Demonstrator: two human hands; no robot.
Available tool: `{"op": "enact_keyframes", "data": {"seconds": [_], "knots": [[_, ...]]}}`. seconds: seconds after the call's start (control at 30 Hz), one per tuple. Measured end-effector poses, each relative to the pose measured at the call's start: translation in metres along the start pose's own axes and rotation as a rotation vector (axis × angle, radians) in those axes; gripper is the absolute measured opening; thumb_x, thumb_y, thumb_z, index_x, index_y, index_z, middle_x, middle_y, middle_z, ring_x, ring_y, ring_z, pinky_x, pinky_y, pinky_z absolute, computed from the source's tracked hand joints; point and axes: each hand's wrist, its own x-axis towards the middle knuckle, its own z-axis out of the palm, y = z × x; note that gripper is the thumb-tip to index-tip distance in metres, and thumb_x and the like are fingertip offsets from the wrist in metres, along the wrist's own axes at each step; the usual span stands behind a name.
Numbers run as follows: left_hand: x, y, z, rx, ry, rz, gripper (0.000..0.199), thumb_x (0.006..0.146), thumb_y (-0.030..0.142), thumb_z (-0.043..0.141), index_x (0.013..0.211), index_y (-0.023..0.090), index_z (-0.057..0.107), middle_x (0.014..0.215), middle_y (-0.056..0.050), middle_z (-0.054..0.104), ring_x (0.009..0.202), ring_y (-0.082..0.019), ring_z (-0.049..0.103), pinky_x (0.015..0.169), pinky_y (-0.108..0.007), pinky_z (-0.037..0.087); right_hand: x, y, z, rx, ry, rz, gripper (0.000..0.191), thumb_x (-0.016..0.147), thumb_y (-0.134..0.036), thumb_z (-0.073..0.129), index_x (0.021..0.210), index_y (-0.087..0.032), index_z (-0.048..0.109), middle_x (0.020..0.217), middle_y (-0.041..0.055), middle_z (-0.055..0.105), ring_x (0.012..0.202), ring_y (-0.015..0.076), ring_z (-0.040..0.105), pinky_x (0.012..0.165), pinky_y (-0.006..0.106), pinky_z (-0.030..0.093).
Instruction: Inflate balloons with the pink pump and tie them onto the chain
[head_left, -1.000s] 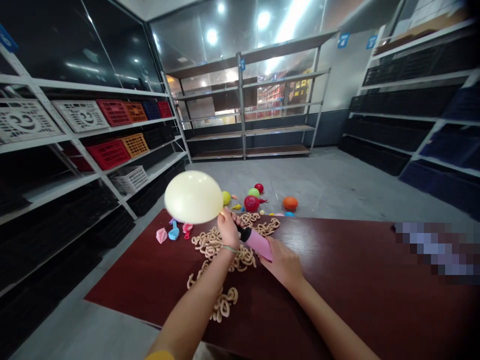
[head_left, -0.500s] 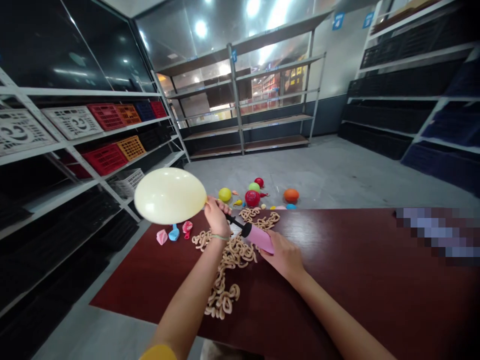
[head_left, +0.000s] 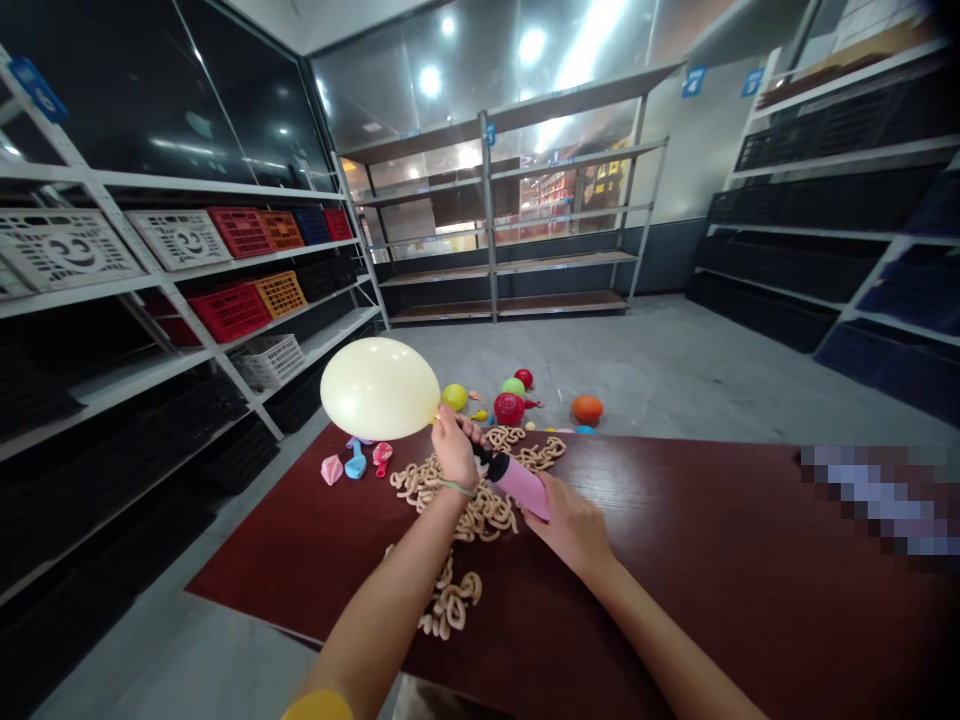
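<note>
My left hand (head_left: 454, 447) is closed around the neck of a pale yellow inflated balloon (head_left: 380, 388) and the black front end of a hand pump. The balloon juts out to the left of this hand, above the table. My right hand (head_left: 574, 522) is wrapped around the pink barrel of the balloon pump (head_left: 523, 488), which points up and left toward my left hand. My fingers hide the join between balloon and nozzle. Beneath both hands, a pile of beige curled pieces (head_left: 487, 505) lies on the dark red table (head_left: 697, 560).
Deflated balloons (head_left: 355, 461) lie at the table's left. Beyond the far edge, inflated balloons, including a red one (head_left: 509, 408) and an orange one (head_left: 587, 409), rest on the floor. Shelves with crates (head_left: 229, 312) stand left; a metal rack (head_left: 491, 230) is behind. A pixelated patch covers the table's right.
The pink barrel has come closer to my left hand, so less black rod shows between them. The view has shifted, and the balloon sits farther right and looks slightly smaller.
</note>
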Motion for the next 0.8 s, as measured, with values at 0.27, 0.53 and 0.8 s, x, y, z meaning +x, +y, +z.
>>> {"op": "enact_keyframes", "data": {"seconds": [0.27,0.53,0.8], "knots": [[0.007,0.004,0.003,0.022,-0.007,0.042,0.045,0.087,0.061,0.051,0.071,0.022,0.037,0.048,0.009,0.033,0.036,-0.006,0.036,0.037,-0.019,0.034,0.004,-0.001,-0.004,0.047,-0.055,0.050,0.041,0.081,-0.034,0.064,0.118,-0.021,0.055,0.096,0.0060,0.070,0.082,0.0210,0.065,0.067,0.028,0.042],[-0.011,-0.034,0.010,0.026,-0.081,-0.018,0.046,0.087,0.062,0.049,0.069,0.021,0.038,0.048,0.008,0.037,0.036,-0.007,0.040,0.038,-0.020,0.037,0.001,0.006,-0.007,-0.013,0.003,0.121,0.040,0.081,-0.035,0.064,0.118,-0.022,0.055,0.096,0.0040,0.070,0.080,0.0205,0.065,0.064,0.028,0.039],[0.007,-0.010,-0.030,0.158,0.006,-0.004,0.044,0.089,0.054,0.048,0.064,0.018,0.049,0.050,-0.001,0.055,0.041,-0.013,0.055,0.043,-0.023,0.045,0.002,-0.001,-0.008,-0.037,-0.040,-0.036,0.044,0.086,-0.042,0.061,0.123,-0.021,0.053,0.099,0.0074,0.070,0.082,0.0235,0.066,0.065,0.030,0.042]]}}
